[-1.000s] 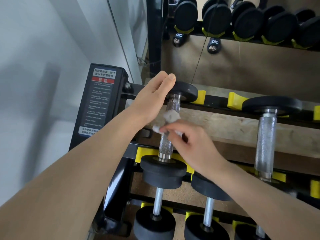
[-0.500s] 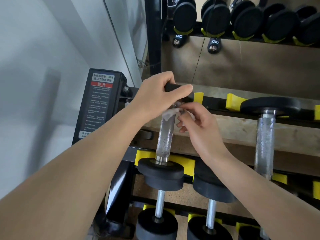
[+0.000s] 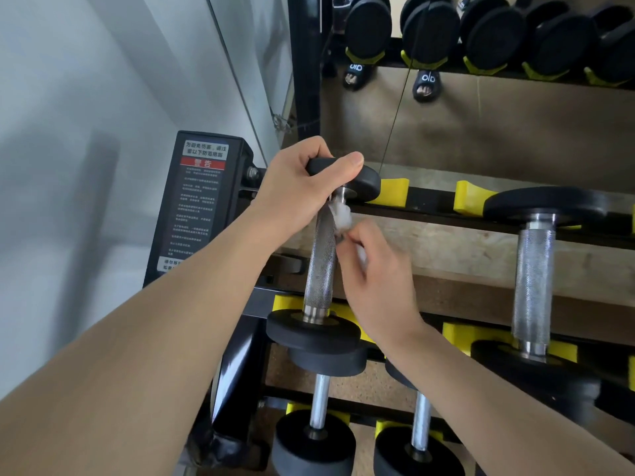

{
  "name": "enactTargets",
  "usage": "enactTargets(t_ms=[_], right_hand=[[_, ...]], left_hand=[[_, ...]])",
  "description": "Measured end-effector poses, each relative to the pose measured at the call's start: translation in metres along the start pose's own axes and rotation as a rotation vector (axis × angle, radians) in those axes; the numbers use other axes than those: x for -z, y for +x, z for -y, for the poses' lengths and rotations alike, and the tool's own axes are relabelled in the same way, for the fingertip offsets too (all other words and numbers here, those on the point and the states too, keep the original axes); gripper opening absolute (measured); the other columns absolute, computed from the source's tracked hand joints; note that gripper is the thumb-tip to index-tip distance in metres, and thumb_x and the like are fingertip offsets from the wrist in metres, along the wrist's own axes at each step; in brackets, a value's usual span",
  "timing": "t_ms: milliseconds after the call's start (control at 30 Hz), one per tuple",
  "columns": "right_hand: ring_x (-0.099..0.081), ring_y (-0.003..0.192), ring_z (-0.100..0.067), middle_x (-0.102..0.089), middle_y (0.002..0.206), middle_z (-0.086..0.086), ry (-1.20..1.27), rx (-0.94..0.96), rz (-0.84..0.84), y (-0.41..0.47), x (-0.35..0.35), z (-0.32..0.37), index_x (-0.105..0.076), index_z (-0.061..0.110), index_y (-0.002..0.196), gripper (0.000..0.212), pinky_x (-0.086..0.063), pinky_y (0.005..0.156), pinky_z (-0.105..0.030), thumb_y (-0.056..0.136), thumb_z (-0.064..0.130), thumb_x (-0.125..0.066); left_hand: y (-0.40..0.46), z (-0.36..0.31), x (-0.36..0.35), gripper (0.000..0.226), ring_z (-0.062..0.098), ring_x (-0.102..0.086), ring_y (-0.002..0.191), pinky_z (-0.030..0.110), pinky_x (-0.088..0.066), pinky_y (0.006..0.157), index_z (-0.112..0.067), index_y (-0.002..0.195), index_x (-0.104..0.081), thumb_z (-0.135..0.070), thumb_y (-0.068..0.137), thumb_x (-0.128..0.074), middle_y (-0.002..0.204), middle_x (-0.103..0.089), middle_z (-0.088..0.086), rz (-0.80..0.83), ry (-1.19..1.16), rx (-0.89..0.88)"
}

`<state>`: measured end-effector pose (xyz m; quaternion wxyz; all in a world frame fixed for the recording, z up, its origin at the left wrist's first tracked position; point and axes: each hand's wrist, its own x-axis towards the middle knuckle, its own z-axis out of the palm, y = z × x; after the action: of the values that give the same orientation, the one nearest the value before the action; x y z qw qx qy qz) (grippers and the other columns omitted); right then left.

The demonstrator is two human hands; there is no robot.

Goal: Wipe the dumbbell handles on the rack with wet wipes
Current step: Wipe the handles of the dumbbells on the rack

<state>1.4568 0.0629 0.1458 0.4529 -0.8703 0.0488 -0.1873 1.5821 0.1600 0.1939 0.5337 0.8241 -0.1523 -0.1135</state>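
My right hand [image 3: 374, 269] pinches a crumpled white wet wipe [image 3: 342, 216] against the upper end of the knurled dumbbell handle [image 3: 321, 261]. Past it, my left hand [image 3: 302, 190] has its grip curled over that dumbbell's far black end [image 3: 360, 178]. The dumbbell lies across the rack [image 3: 429, 197] on yellow cradles.

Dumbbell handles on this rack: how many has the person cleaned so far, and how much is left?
Nothing visibly shows a finished handle. In hand: the left hand grips the far head of the leftmost dumbbell while the right hand pinches a white wet wipe against the top of its knurled handle. Left: probably the neighbouring handle and the lower row's bars, none touched now.
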Motion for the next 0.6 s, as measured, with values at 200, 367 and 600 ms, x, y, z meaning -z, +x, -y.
enactTargets(t_ms=[200,367,600], right_hand=[[-0.054,0.058,-0.011,-0.058,0.067,0.003,0.220,-0.191,0.208,-0.013,0.027,-0.002,-0.062,0.014,0.092,0.015,-0.041,0.052,-0.025,0.102,0.015,-0.051],[-0.049,0.055,-0.003,-0.049,0.064,0.011,0.134,-0.120,0.030,0.029,0.013,0.014,-0.050,0.013,0.094,0.010,-0.035,0.048,-0.016,0.103,0.019,-0.051],[-0.051,0.057,-0.003,-0.054,0.070,0.011,0.021,0.139,0.302,0.000,0.012,0.008,-0.063,0.009,0.091,0.013,-0.036,0.054,-0.014,0.100,0.018,-0.060]], left_hand=[[0.000,0.000,-0.001,0.049,0.003,-0.042,0.058,0.012,-0.037,0.056,0.004,0.084,-0.054,-0.042,0.092,-0.070,0.067,-0.044,0.000,-0.022,0.000,0.006],[-0.001,0.000,-0.001,0.051,0.006,-0.039,0.059,0.017,-0.035,0.055,0.005,0.081,-0.052,-0.041,0.091,-0.071,0.065,-0.041,-0.001,-0.028,-0.018,-0.011],[0.000,-0.001,-0.001,0.050,0.005,-0.043,0.058,0.019,-0.039,0.058,0.002,0.082,-0.053,-0.044,0.091,-0.070,0.065,-0.045,-0.001,-0.012,-0.002,0.012]])
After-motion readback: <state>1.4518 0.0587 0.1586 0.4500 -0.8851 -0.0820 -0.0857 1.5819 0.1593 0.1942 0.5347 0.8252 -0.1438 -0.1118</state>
